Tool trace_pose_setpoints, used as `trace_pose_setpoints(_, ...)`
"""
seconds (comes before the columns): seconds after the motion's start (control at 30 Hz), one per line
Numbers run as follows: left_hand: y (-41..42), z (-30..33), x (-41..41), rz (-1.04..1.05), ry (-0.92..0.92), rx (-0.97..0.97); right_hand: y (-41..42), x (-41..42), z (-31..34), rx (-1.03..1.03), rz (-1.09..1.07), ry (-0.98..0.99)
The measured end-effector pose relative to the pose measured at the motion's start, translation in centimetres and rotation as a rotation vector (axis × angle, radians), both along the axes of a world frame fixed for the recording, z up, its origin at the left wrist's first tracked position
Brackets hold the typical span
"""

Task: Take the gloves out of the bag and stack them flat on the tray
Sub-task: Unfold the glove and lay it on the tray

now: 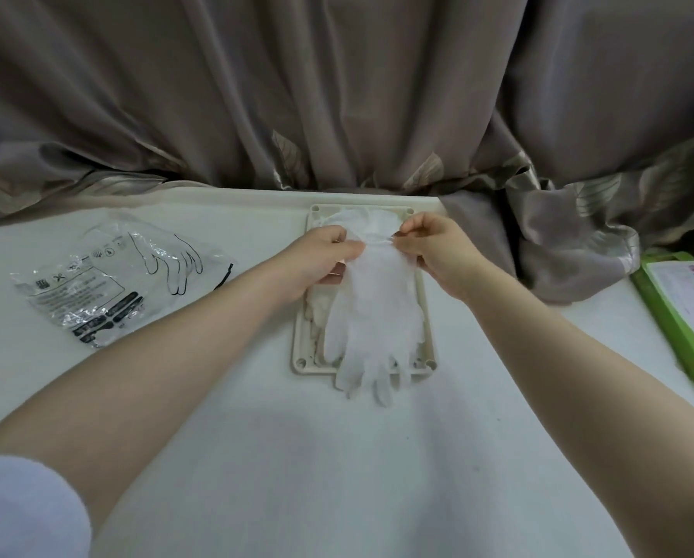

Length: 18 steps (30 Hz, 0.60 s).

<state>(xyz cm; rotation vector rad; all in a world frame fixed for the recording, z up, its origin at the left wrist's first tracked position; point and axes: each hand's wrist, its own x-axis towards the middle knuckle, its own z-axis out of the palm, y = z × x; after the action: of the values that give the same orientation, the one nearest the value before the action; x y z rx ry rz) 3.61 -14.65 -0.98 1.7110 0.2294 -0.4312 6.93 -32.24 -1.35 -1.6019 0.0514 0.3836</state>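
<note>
A translucent white glove hangs over the cream tray, its fingers reaching past the tray's near rim onto the table. My left hand pinches the glove's cuff from the left. My right hand pinches the same cuff from the right. More gloves lie flat on the tray beneath and behind my hands. The clear plastic bag, printed with a hand outline and black text, lies flat on the table to the left.
A white table carries everything. A brown-grey curtain hangs along its far edge and drapes onto the table at the right. A green box sits at the right edge.
</note>
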Motion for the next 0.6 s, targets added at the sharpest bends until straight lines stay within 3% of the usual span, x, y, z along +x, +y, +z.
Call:
trace_pose_setpoints(0.13, 0.2, -1.7, 2.9, 0.098, -0.018, 0.023, 0.6, 3.6, -1.7, -0.163, -0.021, -0.054)
trace_pose_setpoints(0.27, -0.1, -3.1, 5.7, 0.132, -0.1, 0.205, 1.3, 6.6, -3.4, -0.362, -0.025, -0.126)
trace_pose_setpoints(0.47, 0.2, -4.4, 9.0, 0.161, -0.226, 0.35, 2.3, 8.8, -4.5, -0.397, -0.156, -0.211)
trace_pose_setpoints(0.6, 0.0, -5.1, 9.7, 0.158, -0.322, 0.562, 2.7, 8.0, -5.2, -0.574, -0.06, -0.34)
